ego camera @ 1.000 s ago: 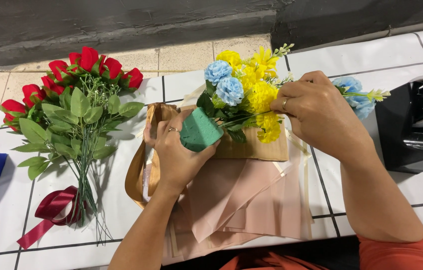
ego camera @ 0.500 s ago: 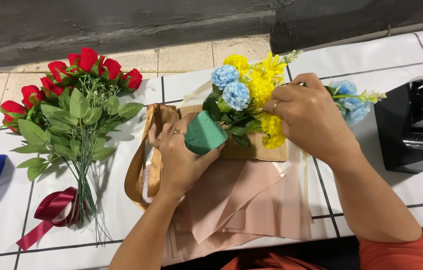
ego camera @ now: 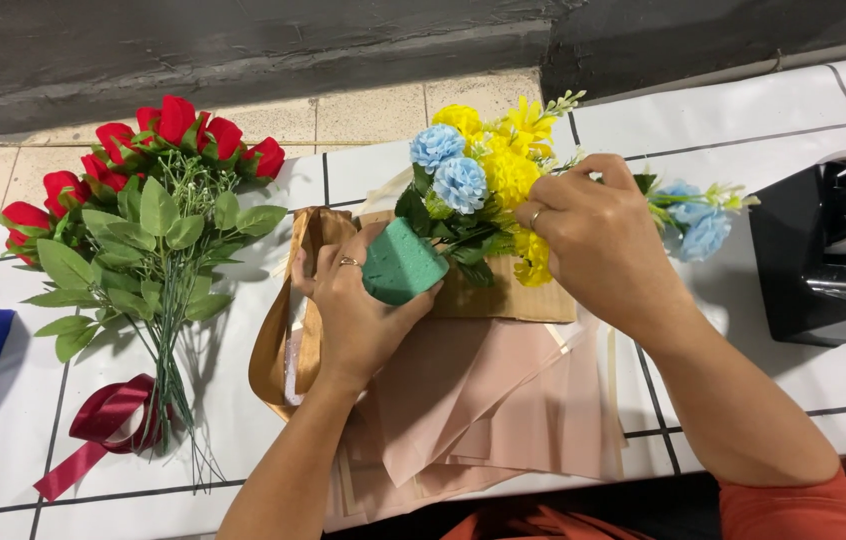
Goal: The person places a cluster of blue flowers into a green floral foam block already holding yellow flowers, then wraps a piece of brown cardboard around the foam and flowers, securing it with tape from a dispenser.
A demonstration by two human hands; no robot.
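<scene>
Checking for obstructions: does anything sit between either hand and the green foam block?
Nothing visible does. The left hand grips the green foam block directly; the right hand holds the yellow and blue flower stems standing in it.

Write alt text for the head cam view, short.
Seen from above, a person's left hand grips a green foam block while the right hand sets yellow and blue artificial flowers into it, over pink wrapping paper on a white tiled table. A red rose bunch lies left, a tape dispenser right.
</scene>
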